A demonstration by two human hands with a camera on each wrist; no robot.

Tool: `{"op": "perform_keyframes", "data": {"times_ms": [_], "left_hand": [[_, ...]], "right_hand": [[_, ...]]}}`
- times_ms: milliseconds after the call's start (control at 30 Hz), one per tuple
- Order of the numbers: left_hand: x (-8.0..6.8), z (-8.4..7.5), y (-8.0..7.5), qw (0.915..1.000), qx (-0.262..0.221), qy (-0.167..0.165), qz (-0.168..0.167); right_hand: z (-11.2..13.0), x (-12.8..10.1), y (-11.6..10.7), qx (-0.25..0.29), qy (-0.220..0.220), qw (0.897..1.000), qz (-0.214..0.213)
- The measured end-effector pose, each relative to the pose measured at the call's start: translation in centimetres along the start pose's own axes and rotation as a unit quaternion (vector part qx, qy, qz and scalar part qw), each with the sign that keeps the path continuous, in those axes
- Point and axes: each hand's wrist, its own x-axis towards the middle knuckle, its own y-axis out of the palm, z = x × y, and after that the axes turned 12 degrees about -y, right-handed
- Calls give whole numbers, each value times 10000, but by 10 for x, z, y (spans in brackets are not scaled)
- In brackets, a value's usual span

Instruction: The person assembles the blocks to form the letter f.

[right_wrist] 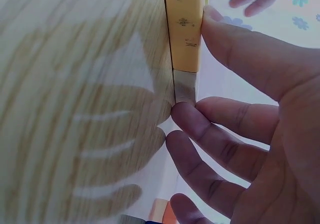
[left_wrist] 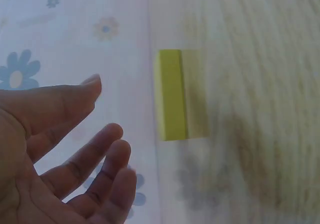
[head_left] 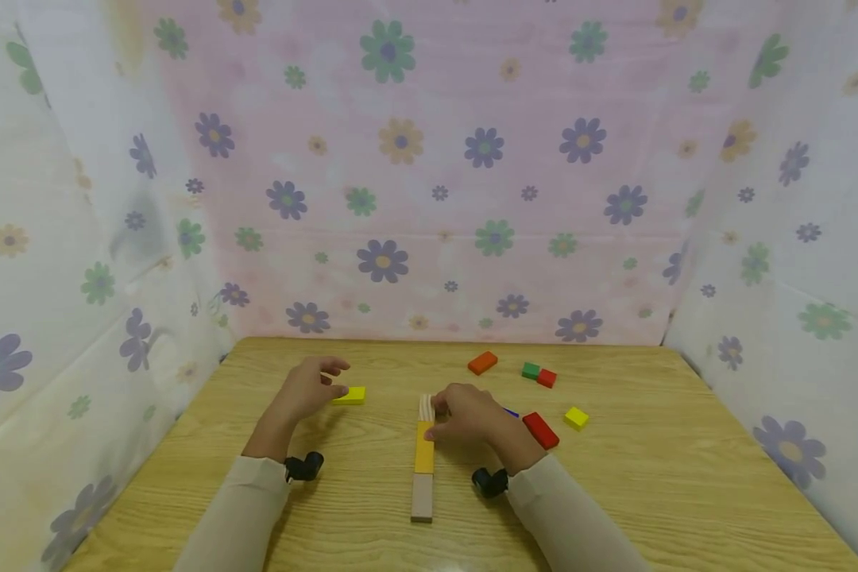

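Wooden table (head_left: 651,492), pale oak-look grain, smooth; walled on 3 sides by thin floral cloth (head_left: 429,175), pink at back, whitish at sides.

Row of blocks (head_left: 423,469) runs down table centre, end to end, flat: plain wood block (head_left: 422,497) nearest the person, orange-yellow block (head_left: 425,447) next, pale striped block (head_left: 426,407) at far end. All long flat rectangles w/ sharp edges; orange-yellow one shows dark specks in right wrist view.

Right hand (head_left: 472,417) sits at far end of row, just right of it. Fingers (right_wrist: 215,134) curled in, tips touching the pale block's end; thumb (right_wrist: 245,54) pressed along side of orange-yellow block. So fingers contact the row from the side; can't tell if it's a true pinch or just a nudge.

Left hand (head_left: 303,391) well left of row, lifted, fingers (left_wrist: 95,159) relaxed and spread, grasping nothing. Yellow block (head_left: 349,395) lies flat on table just beyond fingertips, apart from them; short matte slab.

Loose blocks on right: red block (head_left: 540,430) just right of right hand, long; orange block (head_left: 482,362) farther back; green block (head_left: 531,370) touching small red block (head_left: 546,378); small yellow cube (head_left: 576,417). Blue sliver (head_left: 511,412) peeks from behind right hand, shape unclear.

Black wrist cams on both cream sleeves.
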Motion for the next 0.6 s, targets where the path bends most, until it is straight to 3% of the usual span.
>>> {"op": "perform_keyframes", "data": {"times_ms": [200, 433, 600], "left_hand": [[4, 6, 6, 9993, -32, -361, 124], [6, 8, 12, 9981, 234, -534, 189], [4, 10, 13, 9973, 135, -691, 199]], "right_hand": [[-1, 1, 0, 23, 157, 9999, 31], [-2, 2, 2, 92, 307, 9995, 5], [-2, 2, 2, 94, 293, 9995, 30]]}}
